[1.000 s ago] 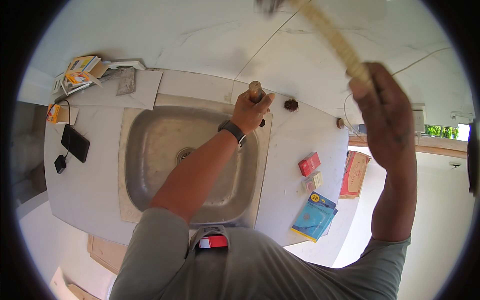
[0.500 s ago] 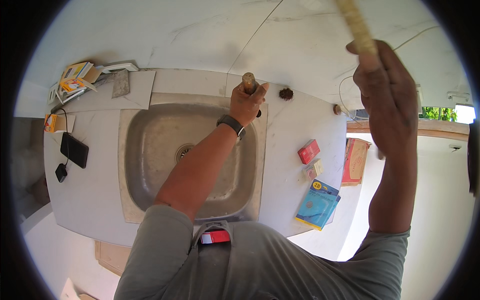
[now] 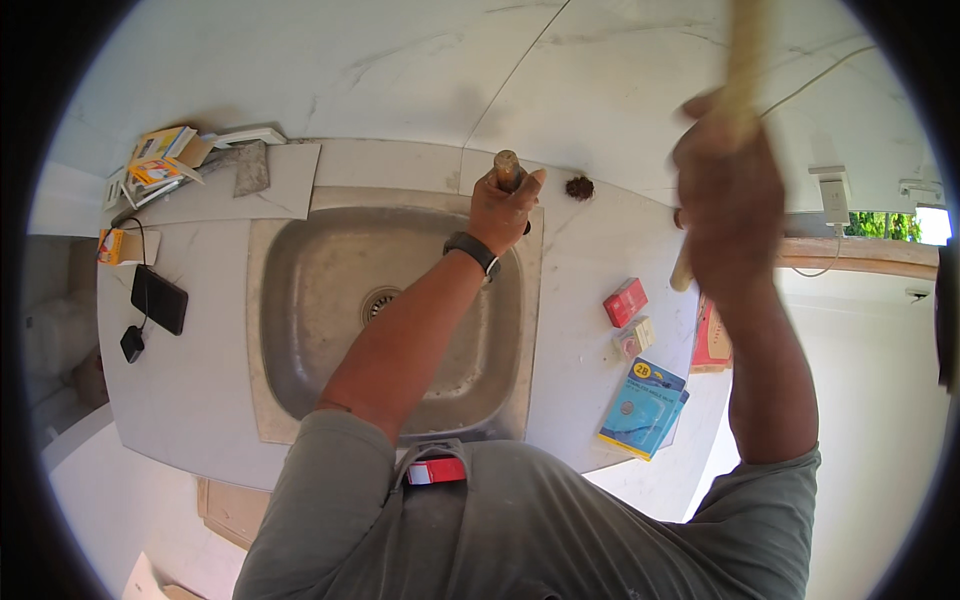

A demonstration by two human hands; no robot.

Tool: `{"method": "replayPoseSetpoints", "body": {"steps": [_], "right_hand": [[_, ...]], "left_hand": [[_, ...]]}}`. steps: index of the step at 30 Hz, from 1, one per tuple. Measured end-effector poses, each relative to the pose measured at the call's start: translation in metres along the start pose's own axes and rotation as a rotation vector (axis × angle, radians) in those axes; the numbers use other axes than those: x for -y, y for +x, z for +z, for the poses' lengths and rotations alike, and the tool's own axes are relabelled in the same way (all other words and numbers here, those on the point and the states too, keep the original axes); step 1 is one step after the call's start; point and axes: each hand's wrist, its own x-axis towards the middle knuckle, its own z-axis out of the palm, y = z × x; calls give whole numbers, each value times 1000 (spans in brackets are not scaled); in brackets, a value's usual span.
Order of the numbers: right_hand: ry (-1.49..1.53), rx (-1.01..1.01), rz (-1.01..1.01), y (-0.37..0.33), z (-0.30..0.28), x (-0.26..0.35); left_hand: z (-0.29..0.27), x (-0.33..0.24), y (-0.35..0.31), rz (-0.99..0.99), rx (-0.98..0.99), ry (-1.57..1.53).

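My left hand (image 3: 500, 210) is closed around an upright tool with a round, worn brown end (image 3: 507, 160). Its lower part is hidden under the fist, at the back right corner of the steel sink (image 3: 252, 340). Raised on the right, my right hand (image 3: 730, 200) grips a long pale wooden handle (image 3: 748, 50), both smeared by motion. The handle's upper end runs out of the picture, and its lower tip shows below the hand. Just right of my left hand, a dark brown clump (image 3: 579, 187) lies on the counter by the wall.
On the right of the counter (image 3: 570, 390) lie a red box (image 3: 625, 302), a small pale box (image 3: 635, 338) and blue packages (image 3: 643, 408). A black device (image 3: 159, 300) with a cable lies at left. Behind it are opened cartons (image 3: 165, 158) and a loose tile (image 3: 285, 180).
My right hand has moved left and slightly down with the wooden handle, which now stands more upright. My left hand keeps its grip at the sink corner. The whole view has shifted slightly.
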Motion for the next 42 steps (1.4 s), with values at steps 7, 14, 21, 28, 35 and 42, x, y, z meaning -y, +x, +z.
{"method": "replayPoseSetpoints", "body": {"steps": [7, 14, 21, 28, 35, 42], "right_hand": [[-308, 452, 135, 16, -27, 4], [-692, 596, -223, -8, -6, -7], [-148, 202, 137, 10, -44, 12], [-527, 747, 264, -34, -6, -30], [-105, 309, 313, -39, -46, -45], [62, 75, 345, -56, -52, -54]], "left_hand": [[4, 1, -1, 11, -4, 25], [4, 7, 0, 38, 21, 80], [6, 13, -2, 55, 21, 83], [6, 3, -8, -89, 42, 190], [15, -9, -5, -12, 289, 200], [-1, -40, 22, -185, 548, 470]]}}
